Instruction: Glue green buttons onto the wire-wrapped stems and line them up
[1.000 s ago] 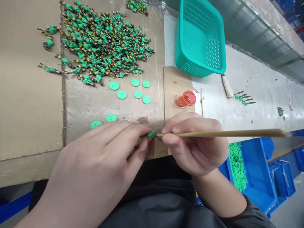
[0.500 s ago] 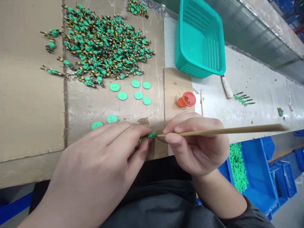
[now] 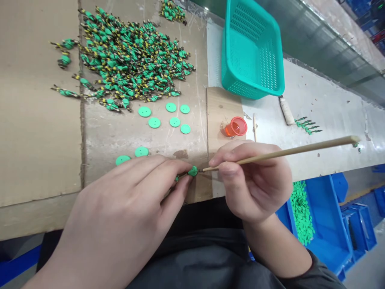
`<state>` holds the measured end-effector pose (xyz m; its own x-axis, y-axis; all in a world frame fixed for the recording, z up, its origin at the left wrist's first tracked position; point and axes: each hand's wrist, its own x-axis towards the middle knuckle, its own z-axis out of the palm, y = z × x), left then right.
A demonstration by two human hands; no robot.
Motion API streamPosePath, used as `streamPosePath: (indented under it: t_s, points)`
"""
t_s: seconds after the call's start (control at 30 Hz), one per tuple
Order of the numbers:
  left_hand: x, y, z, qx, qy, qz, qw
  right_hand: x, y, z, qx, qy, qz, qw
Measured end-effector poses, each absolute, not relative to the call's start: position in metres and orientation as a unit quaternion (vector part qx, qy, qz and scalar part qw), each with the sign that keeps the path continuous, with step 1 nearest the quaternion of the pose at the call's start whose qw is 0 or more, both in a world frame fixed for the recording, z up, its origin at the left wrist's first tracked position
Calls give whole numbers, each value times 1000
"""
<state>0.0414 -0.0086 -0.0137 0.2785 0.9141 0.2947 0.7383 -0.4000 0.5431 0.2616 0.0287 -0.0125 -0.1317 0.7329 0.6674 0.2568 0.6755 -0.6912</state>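
Observation:
My left hand [image 3: 126, 204] pinches a small green piece [image 3: 193, 171] between its fingertips, with a thin dark stem running back into the fingers. My right hand [image 3: 254, 180] grips a thin wooden stick [image 3: 285, 155] between thumb and fingers. The stick's near tip stops just right of the green piece, with a small gap between them. Several flat green two-hole buttons [image 3: 154, 123] lie on the cardboard [image 3: 105, 176] beyond my left hand. Behind them spreads a heap of green-and-yellow twisted pieces [image 3: 132, 66].
A teal perforated basket [image 3: 249, 52] and a small orange cup [image 3: 236, 127] stand on the bench. A short row of green pieces [image 3: 308, 125] lies on white covering beyond them. Below the bench edge at right, a blue bin [image 3: 327, 224] holds green bits.
The far end of the wooden stick has swung upward in the picture, and its near tip has shifted slightly right. My left hand and the green piece stay almost still.

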Motion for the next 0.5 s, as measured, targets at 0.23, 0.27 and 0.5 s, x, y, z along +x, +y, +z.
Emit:
streamPosePath:
  t_s: [0.23, 0.27, 0.5]
  points:
    - [43, -8, -13, 793, 517, 293, 134, 264, 40, 7, -349, -638, 171, 665]
    - [43, -8, -13, 791, 520, 292, 137, 270, 44, 11, -351, -628, 152, 678]
    - [42, -7, -17, 784, 526, 295, 146, 305, 86, 27, -354, -628, 30, 693]
